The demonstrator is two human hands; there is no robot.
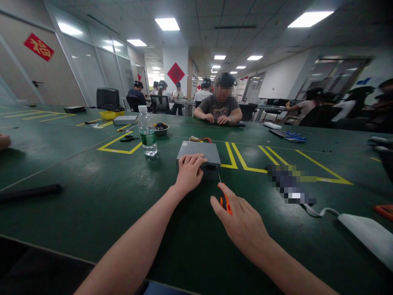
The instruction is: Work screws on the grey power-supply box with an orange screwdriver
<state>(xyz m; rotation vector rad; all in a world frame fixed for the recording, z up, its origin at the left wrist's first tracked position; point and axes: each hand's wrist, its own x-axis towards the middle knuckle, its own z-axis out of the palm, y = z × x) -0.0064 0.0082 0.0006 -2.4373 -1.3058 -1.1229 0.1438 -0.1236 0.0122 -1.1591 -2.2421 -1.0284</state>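
Observation:
A grey metal computer power supply (198, 150) lies on the green table, with a bundle of coloured wires (201, 139) at its far side. My left hand (189, 171) is on its near left part, fingers over the top and thumb by the front edge, holding it. In my right hand (241, 213) is a screwdriver (225, 201) with an orange and black handle. Its thin shaft points up toward the front right corner of the power supply. The tip appears to meet the front face there, but is too small to make out exactly.
A water bottle (147, 133) stands left of the power supply, near a metal bowl (161, 129) of dark items. A white power bank-like block (367, 235) with a cable lies right. A black bar (30, 193) lies left. A person (221, 106) sits opposite.

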